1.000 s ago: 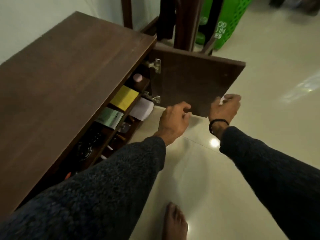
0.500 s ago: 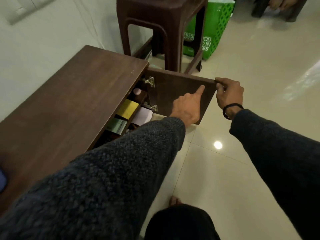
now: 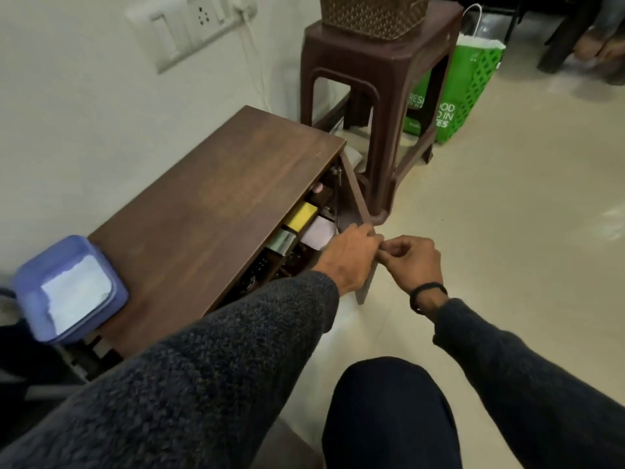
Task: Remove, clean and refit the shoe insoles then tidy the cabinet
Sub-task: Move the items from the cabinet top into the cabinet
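Note:
The low brown cabinet (image 3: 209, 214) stands against the wall with its door (image 3: 353, 194) swung open and seen almost edge-on. My left hand (image 3: 351, 257) holds the door's free top corner from the cabinet side. My right hand (image 3: 414, 262) is on the outer side, fingers curled, pinching the same edge. Inside the cabinet I see a yellow box (image 3: 301, 215), a white sheet (image 3: 318, 233) and a greenish box (image 3: 280, 240); the darker items further in are unclear. No shoes or insoles show.
A blue tub (image 3: 67, 292) with white paper sits on the cabinet top's left end. A brown plastic stool (image 3: 382, 96) carrying a woven basket (image 3: 372, 15) stands just beyond the door, with a green bag (image 3: 468, 86) behind it. My knee (image 3: 389, 411) is low in view.
The view has risen and pulled back. Both hands have come together at the door's free edge; the left hand left the door's inner face, and the door now looks edge-on.

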A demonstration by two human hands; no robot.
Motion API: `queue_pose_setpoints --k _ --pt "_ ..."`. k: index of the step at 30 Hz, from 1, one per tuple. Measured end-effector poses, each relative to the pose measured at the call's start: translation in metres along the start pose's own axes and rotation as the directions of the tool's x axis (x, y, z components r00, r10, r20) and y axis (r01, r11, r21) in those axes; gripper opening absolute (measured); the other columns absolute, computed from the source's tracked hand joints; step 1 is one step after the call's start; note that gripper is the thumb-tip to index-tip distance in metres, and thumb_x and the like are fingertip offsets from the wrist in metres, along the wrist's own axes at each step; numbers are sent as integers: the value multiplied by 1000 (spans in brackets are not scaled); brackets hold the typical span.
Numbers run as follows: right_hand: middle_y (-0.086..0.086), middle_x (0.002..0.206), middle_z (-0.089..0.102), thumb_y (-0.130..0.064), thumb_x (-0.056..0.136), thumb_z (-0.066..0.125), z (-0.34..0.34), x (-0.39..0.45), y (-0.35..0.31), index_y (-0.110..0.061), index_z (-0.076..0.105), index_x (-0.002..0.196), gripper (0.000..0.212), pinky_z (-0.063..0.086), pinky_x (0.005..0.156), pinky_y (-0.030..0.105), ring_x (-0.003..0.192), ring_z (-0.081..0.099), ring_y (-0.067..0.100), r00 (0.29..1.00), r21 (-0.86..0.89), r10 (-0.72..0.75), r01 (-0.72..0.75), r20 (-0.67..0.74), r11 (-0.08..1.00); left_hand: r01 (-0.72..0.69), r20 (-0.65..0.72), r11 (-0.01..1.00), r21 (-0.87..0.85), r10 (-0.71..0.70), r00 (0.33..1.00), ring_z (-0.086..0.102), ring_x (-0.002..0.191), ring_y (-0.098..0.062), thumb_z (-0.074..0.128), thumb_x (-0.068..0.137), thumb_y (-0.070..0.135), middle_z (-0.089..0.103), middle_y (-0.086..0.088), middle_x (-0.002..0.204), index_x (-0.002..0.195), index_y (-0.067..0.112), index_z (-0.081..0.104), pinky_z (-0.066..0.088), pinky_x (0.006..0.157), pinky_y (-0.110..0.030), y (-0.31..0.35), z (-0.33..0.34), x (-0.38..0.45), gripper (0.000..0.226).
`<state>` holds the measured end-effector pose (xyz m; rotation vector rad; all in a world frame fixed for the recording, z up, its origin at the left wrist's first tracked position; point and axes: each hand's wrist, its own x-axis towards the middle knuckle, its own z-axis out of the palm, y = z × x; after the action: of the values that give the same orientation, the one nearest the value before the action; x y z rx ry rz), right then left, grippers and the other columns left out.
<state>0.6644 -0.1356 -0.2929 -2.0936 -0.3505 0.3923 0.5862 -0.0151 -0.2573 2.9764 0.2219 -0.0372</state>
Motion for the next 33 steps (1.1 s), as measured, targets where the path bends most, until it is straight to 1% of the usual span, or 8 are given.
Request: queue_pose_setpoints --k 6,9,14,18,23,27,31,33 --pt "-7 79 75 -16 82 81 83 -23 -46 -26 75 80 12 63 80 37 76 71 11 997 110 35 -43 75 993 99 38 930 355 -120 992 36 129 -31 55 94 24 61 -6 118 122 16 56 34 101 -45 -50 -20 -47 29" --pt "-4 97 77 -12 83 79 113 -20 -60 -23 78 99 19 61 89 39 91 72 12 968 156 47 -87 248 984 109 57 863 494 -157 986 32 134 -34 65 88 44 58 -9 130 133 13 52 33 102 -45 -81 -19 -62 56" --pt "-1 137 62 12 87 61 131 -17 -80 -17 63 134 55 60 85 35 126 59 19 856 186 27 -143 516 972 29 97 698 716 -141 985 -4 151 -45 46 99 50 1 -14 168 154 16 38 10 119 -64 -109 -16 -78 65" --pt "4 143 58 6 91 64 125 -23 -95 -17 57 140 54 58 92 43 124 60 24 771 46 100 -166 629 985 23 155 651 759 -214 964 -11 151 -45 47 96 59 -7 -13 168 159 19 26 2 118 -69 -110 -25 -92 77" --pt "1 115 73 -28 92 73 97 -77 -137 -18 69 116 25 61 87 38 101 71 17 458 -395 252 246 852 885 -9 335 762 648 -273 902 -7 153 -42 48 100 50 1 -8 169 156 24 33 7 119 -66 -87 -57 -131 64" --pt "1 89 79 -60 73 83 80 -164 -156 -12 75 96 55 64 78 35 82 76 15 255 -545 494 548 831 634 -25 514 925 379 -188 837 51 121 -28 52 101 21 56 -8 137 133 19 59 47 102 -44 -63 -91 -203 33" --pt "-2 72 74 -70 66 82 65 -243 -137 -14 69 80 59 62 72 31 65 70 15 320 -539 491 735 810 412 -1 589 995 100 -58 806 62 106 -28 67 90 9 62 -10 122 116 12 67 55 94 -43 -43 -89 -274 26" --pt "4 89 71 -69 68 80 60 -266 -125 -14 63 95 63 56 71 33 80 67 22 397 -510 376 815 837 276 -72 535 990 121 -4 845 63 100 -27 71 88 13 64 -8 113 110 14 68 56 89 -45 -36 -72 -292 22"
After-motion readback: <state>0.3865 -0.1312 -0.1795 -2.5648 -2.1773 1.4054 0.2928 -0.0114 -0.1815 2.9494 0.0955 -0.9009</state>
